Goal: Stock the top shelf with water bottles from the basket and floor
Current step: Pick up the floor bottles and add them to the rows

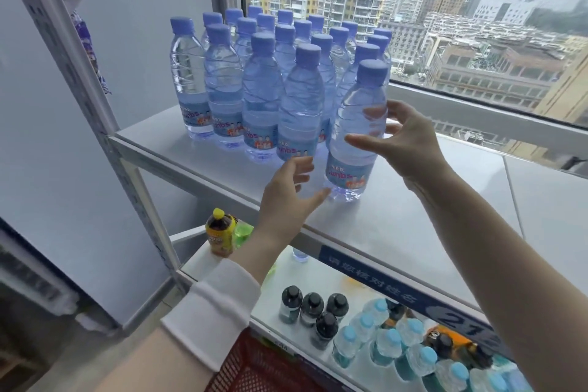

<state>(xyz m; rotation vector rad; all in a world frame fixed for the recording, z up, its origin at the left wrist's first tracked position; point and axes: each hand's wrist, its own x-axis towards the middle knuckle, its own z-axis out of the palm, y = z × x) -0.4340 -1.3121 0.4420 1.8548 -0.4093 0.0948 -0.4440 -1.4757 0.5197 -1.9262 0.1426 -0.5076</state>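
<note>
Several clear water bottles with blue caps and blue labels stand in rows on the grey top shelf (pixel 397 232). The front-right water bottle (pixel 356 124) stands upright near the shelf's front edge. My right hand (pixel 410 146) is spread around its middle, thumb in front and fingers at its right side, with a gap showing. My left hand (pixel 286 200) is loosely open at the base of the neighbouring front bottle (pixel 300 111) and hides that base. A corner of the red mesh basket (pixel 254 366) shows at the bottom.
The lower shelf (pixel 273 289) holds black-capped bottles (pixel 313 309), light-blue-capped bottles (pixel 391 347) and a yellow-capped tea bottle (pixel 219 232). A grey upright post (pixel 63 51) frames the left side. A window (pixel 477 25) runs behind the shelf. The top shelf's right half is bare.
</note>
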